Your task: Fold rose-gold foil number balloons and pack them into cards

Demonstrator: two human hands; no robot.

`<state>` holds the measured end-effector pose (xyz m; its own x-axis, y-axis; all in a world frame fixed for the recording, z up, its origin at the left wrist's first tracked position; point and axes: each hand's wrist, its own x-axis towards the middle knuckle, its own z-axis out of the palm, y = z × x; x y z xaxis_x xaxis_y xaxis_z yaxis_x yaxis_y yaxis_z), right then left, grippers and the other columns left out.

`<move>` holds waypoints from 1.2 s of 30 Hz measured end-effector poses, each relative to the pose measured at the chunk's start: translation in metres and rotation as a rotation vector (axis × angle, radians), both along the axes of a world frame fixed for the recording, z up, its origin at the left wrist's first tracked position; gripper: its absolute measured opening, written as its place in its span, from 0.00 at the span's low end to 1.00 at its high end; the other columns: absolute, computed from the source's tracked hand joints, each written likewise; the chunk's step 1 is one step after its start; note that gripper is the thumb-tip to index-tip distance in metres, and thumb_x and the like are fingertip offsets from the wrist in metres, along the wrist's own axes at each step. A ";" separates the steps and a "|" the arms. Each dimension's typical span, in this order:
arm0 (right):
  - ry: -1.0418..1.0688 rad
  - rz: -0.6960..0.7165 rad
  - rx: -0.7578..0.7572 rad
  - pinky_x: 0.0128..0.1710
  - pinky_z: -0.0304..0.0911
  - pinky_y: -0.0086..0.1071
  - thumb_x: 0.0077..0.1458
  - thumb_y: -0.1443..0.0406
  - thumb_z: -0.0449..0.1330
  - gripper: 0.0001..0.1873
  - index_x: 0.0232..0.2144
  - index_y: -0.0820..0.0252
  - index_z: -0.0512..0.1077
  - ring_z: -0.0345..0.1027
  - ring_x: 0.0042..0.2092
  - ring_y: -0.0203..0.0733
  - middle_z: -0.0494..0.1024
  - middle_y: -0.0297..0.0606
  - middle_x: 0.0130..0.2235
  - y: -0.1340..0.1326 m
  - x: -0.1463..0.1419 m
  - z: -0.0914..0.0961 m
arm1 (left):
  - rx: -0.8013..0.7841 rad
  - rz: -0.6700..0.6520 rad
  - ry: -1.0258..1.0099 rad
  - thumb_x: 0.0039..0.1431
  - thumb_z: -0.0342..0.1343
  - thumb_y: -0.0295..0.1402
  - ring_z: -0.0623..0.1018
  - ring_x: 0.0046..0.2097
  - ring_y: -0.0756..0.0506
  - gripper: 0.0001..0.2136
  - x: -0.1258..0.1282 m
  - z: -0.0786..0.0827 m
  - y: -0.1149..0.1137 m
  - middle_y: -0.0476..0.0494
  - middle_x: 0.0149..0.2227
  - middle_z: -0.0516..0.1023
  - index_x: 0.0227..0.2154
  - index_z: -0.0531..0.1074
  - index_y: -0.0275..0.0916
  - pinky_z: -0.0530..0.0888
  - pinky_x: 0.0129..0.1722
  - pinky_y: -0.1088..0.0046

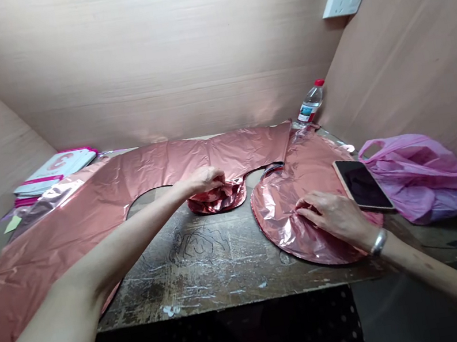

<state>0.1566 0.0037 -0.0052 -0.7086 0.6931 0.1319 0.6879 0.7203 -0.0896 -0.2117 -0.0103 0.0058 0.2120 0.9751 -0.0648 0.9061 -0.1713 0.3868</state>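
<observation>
A large, flat rose-gold foil balloon [158,168] with curved lobes lies across the worn wooden table. My left hand [207,179] is closed on the crumpled foil of its short middle lobe. Over the rounded right lobe, my right hand [332,215] pinches a fold between thumb and fingers, and creases spread out from that spot. A bracelet [379,242] sits on my right wrist. Much of the balloon's left part passes behind my left forearm.
A phone [364,184] rests at the right, overlapping the foil's edge, against a pink plastic bag [422,176]. A water bottle [311,103] stands in the back right corner. Flat printed packets [55,168] are stacked at back left. Wooden panels [172,46] enclose the table.
</observation>
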 end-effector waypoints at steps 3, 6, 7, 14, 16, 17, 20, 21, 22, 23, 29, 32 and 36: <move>0.016 -0.019 -0.005 0.34 0.60 0.32 0.64 0.58 0.52 0.13 0.39 0.55 0.75 0.74 0.39 0.43 0.80 0.37 0.40 -0.001 -0.001 0.002 | -0.046 0.030 -0.131 0.51 0.54 0.32 0.74 0.33 0.46 0.08 -0.005 -0.003 0.001 0.46 0.31 0.78 0.30 0.77 0.38 0.63 0.32 0.75; 0.129 0.010 0.056 0.37 0.62 0.33 0.65 0.59 0.51 0.14 0.43 0.57 0.74 0.74 0.42 0.44 0.80 0.40 0.44 -0.006 -0.013 0.006 | -0.082 0.053 -0.240 0.51 0.54 0.34 0.73 0.32 0.47 0.09 -0.008 -0.008 0.002 0.47 0.29 0.78 0.30 0.77 0.37 0.63 0.30 0.76; 0.173 0.061 0.078 0.39 0.63 0.33 0.66 0.60 0.51 0.14 0.44 0.57 0.74 0.73 0.44 0.44 0.79 0.41 0.45 -0.009 -0.021 0.008 | -0.091 0.059 -0.264 0.50 0.54 0.34 0.72 0.31 0.47 0.09 -0.009 -0.010 0.002 0.47 0.29 0.77 0.30 0.77 0.36 0.63 0.30 0.76; 0.129 0.581 0.066 0.57 0.57 0.39 0.66 0.61 0.52 0.18 0.54 0.62 0.69 0.65 0.56 0.46 0.74 0.45 0.55 -0.027 -0.114 0.010 | -0.120 0.111 -0.320 0.48 0.56 0.35 0.65 0.26 0.50 0.06 -0.008 -0.012 0.006 0.51 0.22 0.70 0.24 0.73 0.38 0.56 0.26 0.74; 0.084 0.576 0.077 0.57 0.56 0.42 0.64 0.61 0.55 0.18 0.53 0.63 0.69 0.65 0.56 0.48 0.74 0.47 0.54 -0.028 -0.131 0.005 | -0.121 0.125 -0.331 0.48 0.57 0.36 0.64 0.25 0.50 0.07 -0.008 -0.012 0.006 0.52 0.21 0.68 0.22 0.71 0.38 0.55 0.25 0.74; 0.069 0.555 0.082 0.56 0.56 0.42 0.63 0.61 0.56 0.17 0.52 0.63 0.70 0.65 0.55 0.49 0.75 0.47 0.53 -0.027 -0.136 0.002 | -0.121 0.132 -0.339 0.47 0.58 0.37 0.63 0.25 0.50 0.08 -0.008 -0.013 0.007 0.52 0.20 0.67 0.21 0.70 0.38 0.55 0.25 0.74; 0.030 0.492 0.084 0.56 0.54 0.43 0.63 0.61 0.57 0.16 0.50 0.62 0.71 0.66 0.54 0.49 0.75 0.47 0.51 -0.025 -0.136 -0.005 | -0.127 0.151 -0.369 0.47 0.59 0.39 0.62 0.24 0.50 0.10 -0.008 -0.014 0.007 0.52 0.20 0.66 0.20 0.69 0.38 0.55 0.24 0.74; 0.017 0.472 0.083 0.55 0.54 0.43 0.63 0.60 0.57 0.17 0.51 0.62 0.70 0.66 0.54 0.49 0.74 0.48 0.52 -0.024 -0.134 -0.007 | -0.130 0.152 -0.383 0.48 0.59 0.39 0.63 0.24 0.50 0.10 -0.008 -0.014 0.006 0.52 0.20 0.66 0.20 0.69 0.39 0.55 0.24 0.74; 0.002 0.450 0.080 0.54 0.54 0.43 0.63 0.60 0.56 0.18 0.52 0.62 0.69 0.66 0.54 0.50 0.74 0.49 0.53 -0.023 -0.131 -0.008 | -0.133 0.149 -0.399 0.48 0.58 0.40 0.63 0.24 0.50 0.10 -0.008 -0.014 0.005 0.52 0.21 0.67 0.21 0.70 0.38 0.56 0.24 0.74; -0.016 0.427 0.074 0.53 0.55 0.42 0.64 0.59 0.55 0.19 0.53 0.62 0.68 0.66 0.53 0.49 0.73 0.49 0.53 -0.022 -0.129 -0.008 | -0.135 0.143 -0.417 0.49 0.58 0.41 0.65 0.25 0.50 0.10 -0.008 -0.013 0.003 0.51 0.22 0.68 0.23 0.70 0.38 0.58 0.25 0.75; -0.154 0.315 0.043 0.44 0.56 0.38 0.66 0.61 0.49 0.15 0.44 0.63 0.72 0.68 0.47 0.48 0.77 0.46 0.44 -0.016 -0.136 0.001 | -0.129 0.009 -0.476 0.49 0.59 0.48 0.74 0.41 0.44 0.21 -0.012 -0.006 -0.018 0.44 0.40 0.76 0.41 0.72 0.38 0.68 0.38 0.75; -0.121 0.276 0.038 0.42 0.55 0.37 0.67 0.63 0.46 0.20 0.57 0.64 0.65 0.68 0.48 0.48 0.77 0.47 0.47 -0.011 -0.145 0.004 | -0.054 -0.051 -0.357 0.40 0.66 0.45 0.73 0.49 0.40 0.33 -0.007 -0.005 -0.039 0.39 0.49 0.74 0.50 0.68 0.38 0.68 0.46 0.71; -0.096 0.250 0.025 0.42 0.56 0.35 0.66 0.65 0.45 0.23 0.60 0.63 0.62 0.67 0.52 0.48 0.74 0.50 0.53 -0.007 -0.152 0.004 | 0.074 -0.014 -0.414 0.42 0.65 0.40 0.74 0.44 0.41 0.25 0.005 -0.012 -0.059 0.43 0.42 0.77 0.46 0.71 0.38 0.69 0.43 0.70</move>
<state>0.0042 -0.0028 -0.0015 -0.8674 0.4926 0.0709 0.4930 0.8699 -0.0125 -0.2062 -0.0698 -0.0059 0.2187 0.9708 0.0990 0.6744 -0.2237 0.7037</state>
